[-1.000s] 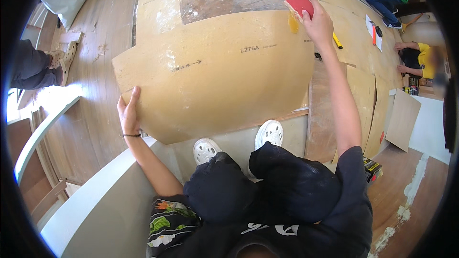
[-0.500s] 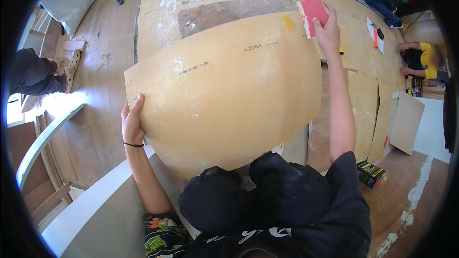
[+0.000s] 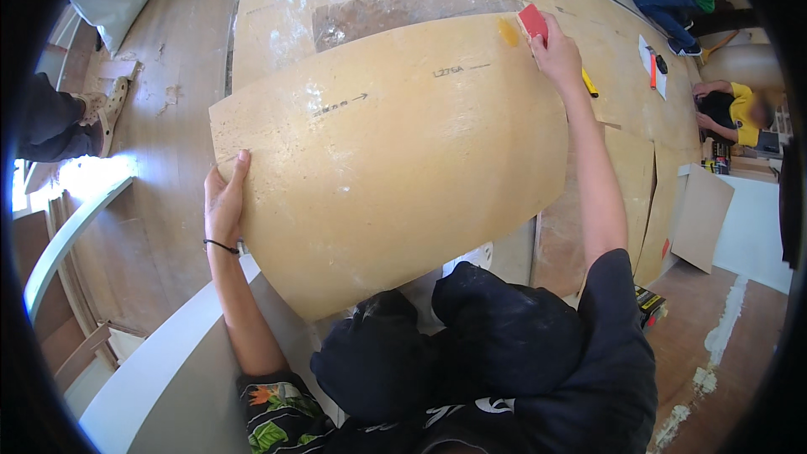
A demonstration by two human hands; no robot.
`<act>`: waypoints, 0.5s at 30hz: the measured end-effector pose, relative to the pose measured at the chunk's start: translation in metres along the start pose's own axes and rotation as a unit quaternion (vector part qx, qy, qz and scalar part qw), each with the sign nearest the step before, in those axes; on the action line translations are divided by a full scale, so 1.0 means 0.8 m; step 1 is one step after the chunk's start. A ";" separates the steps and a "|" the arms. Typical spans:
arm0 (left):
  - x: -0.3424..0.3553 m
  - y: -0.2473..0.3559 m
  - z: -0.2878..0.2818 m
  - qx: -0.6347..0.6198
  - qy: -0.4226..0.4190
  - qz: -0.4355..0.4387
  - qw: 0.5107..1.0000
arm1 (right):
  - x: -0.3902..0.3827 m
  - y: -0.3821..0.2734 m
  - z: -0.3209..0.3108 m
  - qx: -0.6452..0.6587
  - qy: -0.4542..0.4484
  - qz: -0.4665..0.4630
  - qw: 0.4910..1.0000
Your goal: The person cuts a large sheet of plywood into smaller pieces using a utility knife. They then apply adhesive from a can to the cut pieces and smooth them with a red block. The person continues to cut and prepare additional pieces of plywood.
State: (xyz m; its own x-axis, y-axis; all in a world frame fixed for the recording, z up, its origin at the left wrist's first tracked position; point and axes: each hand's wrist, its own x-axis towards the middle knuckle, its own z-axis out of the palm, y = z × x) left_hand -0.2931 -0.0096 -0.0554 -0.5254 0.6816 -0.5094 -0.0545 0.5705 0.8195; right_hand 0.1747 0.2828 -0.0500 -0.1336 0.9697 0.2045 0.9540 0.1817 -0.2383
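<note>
A thin, tan laminate sheet with printed marks bows across in front of me, its near edge by my knees. My left hand grips its left edge, thumb on top and the other fingers hidden underneath. At the far right corner my right hand holds a flat red spreader, tilted, its working edge by the sheet's rim. Just left of the spreader lies a dab of yellow glue on the sheet. A wet-looking sheen shows over parts of the surface.
Beyond lies a larger tan board with a dark patch. A yellow cutter knife is right of my forearm; a red-orange cutter rests on white paper. A black-yellow box stands at right. Other people sit far right; a clog-wearing foot is left.
The spreader has turned from lying broad-face up to a steeper tilt and shifted slightly left with my right hand. The sheet's left side and my left hand have moved a little left and away.
</note>
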 end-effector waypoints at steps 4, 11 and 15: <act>-0.006 0.000 0.000 -0.010 -0.006 0.076 0.997 | -0.012 -0.010 -0.002 -0.065 -0.026 -0.044 0.997; -0.011 -0.004 -0.006 -0.089 -0.027 0.082 0.992 | -0.004 0.007 -0.018 0.005 0.040 -0.044 0.998; -0.009 -0.015 -0.008 -0.061 -0.029 0.114 0.991 | 0.026 0.022 -0.003 0.004 0.022 -0.022 1.000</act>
State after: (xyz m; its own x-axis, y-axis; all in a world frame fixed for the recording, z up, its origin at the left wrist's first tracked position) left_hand -0.2940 -0.0242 -0.0596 -0.4855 0.8141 -0.3186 -0.0441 0.3412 0.9390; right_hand 0.1896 0.3063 -0.0480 -0.1624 0.9527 0.2570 0.9455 0.2248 -0.2357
